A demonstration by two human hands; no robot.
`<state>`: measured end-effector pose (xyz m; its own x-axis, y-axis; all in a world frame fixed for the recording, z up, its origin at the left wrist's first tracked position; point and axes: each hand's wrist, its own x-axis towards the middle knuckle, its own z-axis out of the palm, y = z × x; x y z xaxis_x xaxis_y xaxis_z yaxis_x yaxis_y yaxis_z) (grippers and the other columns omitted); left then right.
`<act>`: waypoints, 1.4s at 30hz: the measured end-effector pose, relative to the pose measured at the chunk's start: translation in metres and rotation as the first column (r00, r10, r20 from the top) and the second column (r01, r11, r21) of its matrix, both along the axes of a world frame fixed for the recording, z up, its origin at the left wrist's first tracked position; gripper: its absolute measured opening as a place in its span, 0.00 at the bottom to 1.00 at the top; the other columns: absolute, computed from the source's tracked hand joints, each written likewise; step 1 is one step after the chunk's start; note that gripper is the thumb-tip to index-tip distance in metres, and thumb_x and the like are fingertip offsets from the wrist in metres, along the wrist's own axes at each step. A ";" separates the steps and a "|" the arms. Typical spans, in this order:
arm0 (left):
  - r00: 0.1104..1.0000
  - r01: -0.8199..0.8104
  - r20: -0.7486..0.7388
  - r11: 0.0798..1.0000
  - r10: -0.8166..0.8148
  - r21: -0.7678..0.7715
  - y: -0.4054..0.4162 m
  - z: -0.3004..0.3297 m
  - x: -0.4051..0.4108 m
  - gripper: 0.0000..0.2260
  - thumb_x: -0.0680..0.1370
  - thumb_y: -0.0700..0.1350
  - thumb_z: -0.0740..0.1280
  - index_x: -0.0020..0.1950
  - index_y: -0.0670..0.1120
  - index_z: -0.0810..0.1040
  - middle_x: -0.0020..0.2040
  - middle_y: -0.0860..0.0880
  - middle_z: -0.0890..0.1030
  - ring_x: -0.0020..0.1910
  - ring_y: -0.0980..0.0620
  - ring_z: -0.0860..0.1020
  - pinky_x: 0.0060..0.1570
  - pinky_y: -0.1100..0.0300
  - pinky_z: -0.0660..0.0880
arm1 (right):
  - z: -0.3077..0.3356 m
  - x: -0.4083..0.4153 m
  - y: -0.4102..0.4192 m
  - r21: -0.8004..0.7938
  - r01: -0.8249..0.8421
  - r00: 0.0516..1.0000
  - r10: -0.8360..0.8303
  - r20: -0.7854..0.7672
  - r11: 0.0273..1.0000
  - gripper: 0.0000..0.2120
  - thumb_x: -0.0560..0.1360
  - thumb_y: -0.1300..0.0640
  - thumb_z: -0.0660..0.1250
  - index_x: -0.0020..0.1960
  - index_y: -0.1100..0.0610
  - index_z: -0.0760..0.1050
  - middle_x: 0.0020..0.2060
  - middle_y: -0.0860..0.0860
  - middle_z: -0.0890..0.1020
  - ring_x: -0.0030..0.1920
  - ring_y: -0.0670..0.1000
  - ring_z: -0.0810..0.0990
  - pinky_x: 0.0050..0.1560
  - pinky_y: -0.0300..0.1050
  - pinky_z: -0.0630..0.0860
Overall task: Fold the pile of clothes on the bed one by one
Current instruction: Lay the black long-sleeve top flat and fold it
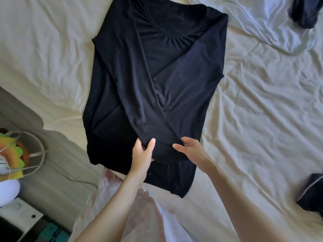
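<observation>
Black long-sleeved top (153, 81): upper hem cut off by top edge. 2 dark folded garments, (305, 11) and (311, 194), cropped at right edge. Left hand (142, 157) fingertips hidden under sleeve cuff.

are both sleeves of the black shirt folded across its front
Yes, both sleeves of the black long-sleeved shirt lie crossed over its front.
</observation>
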<state>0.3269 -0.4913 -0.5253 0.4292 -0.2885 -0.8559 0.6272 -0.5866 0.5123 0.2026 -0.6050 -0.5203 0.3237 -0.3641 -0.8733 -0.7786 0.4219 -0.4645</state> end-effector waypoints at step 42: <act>0.609 0.351 0.613 0.864 -0.503 0.360 0.069 -0.050 0.173 0.16 0.79 0.39 0.62 0.65 0.38 0.66 0.63 0.39 0.69 0.57 0.43 0.74 0.61 0.49 0.71 | -0.037 0.034 0.057 -0.636 -0.592 0.804 0.415 -0.426 0.495 0.23 0.81 0.52 0.55 0.75 0.53 0.59 0.76 0.54 0.56 0.77 0.54 0.50 0.75 0.57 0.49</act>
<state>0.5000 -0.4225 -0.5755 0.7686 -0.4618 -0.4427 -0.1884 -0.8247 0.5333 0.2363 -0.5481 -0.5573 0.5223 -0.7123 -0.4689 -0.8512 -0.4689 -0.2359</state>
